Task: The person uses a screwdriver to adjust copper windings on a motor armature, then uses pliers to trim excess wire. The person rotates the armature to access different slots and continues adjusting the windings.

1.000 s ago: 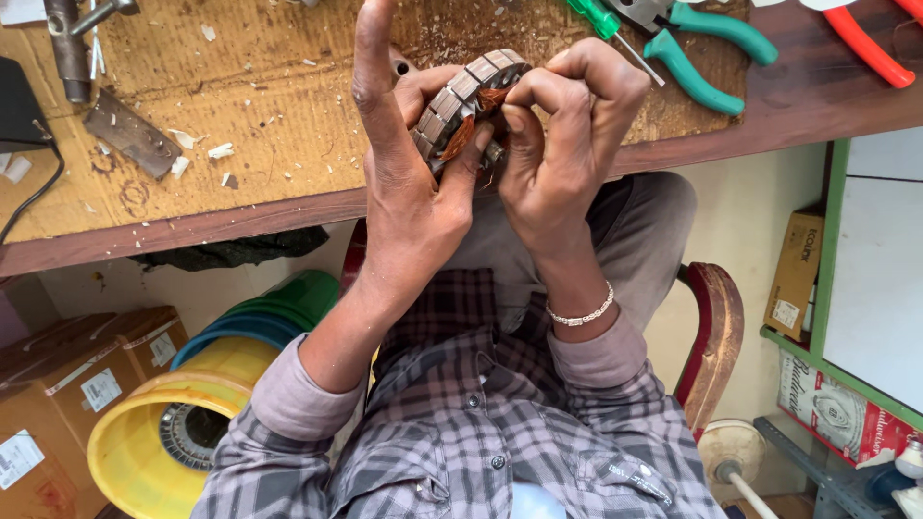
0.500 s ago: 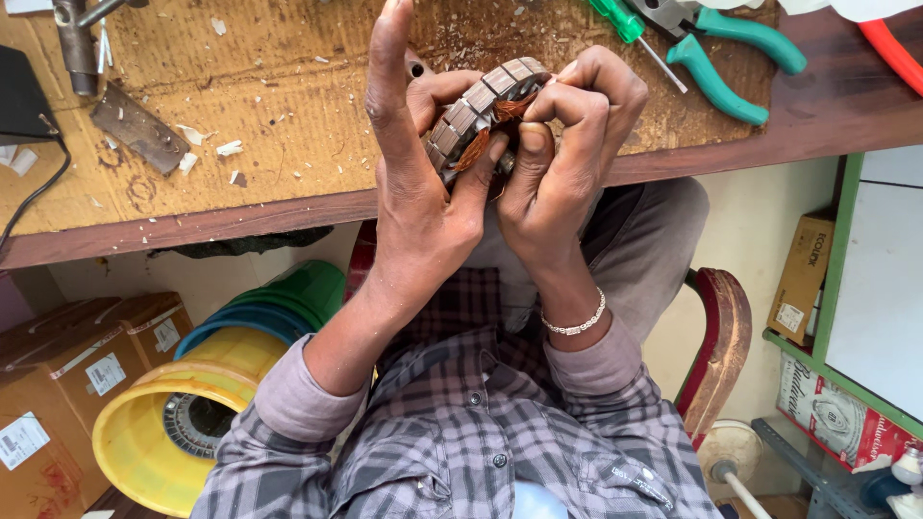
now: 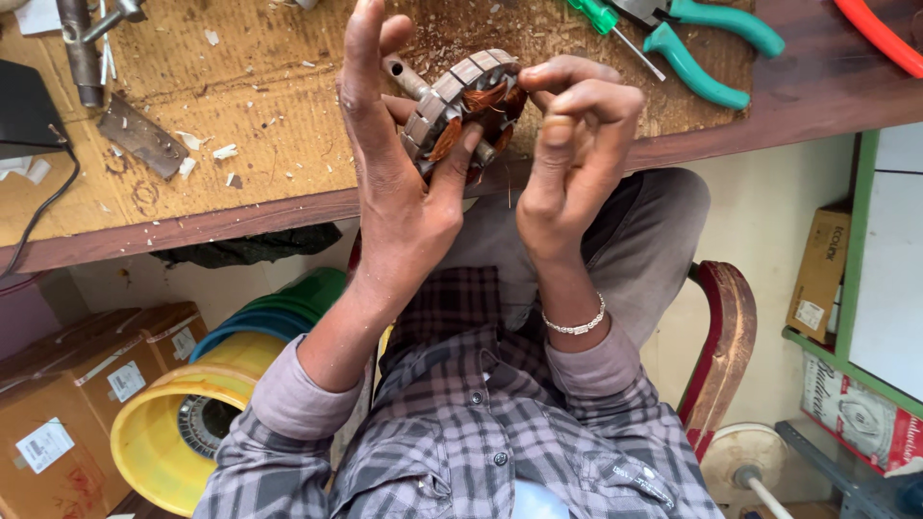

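Cluttered workshop, with a wooden table (image 3: 240, 207) covered in chips and scraps. Nearest the camera, the left hand (image 3: 404, 183) grips a motor armature (image 3: 461, 101) from below, its shaft slanting up-left, just above the table edge. The right hand (image 3: 577, 144) sits right beside it, fingers pinched at the copper winding; green pliers (image 3: 711, 43) lie further back.

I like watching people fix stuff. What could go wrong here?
1. The left hand holds the motor core up off the workbench, so it might slip and fall.
2. The right hand pinches near the thin copper wire, which could snap or prick its fingers.
3. An elbow bump might knock the green pliers off.
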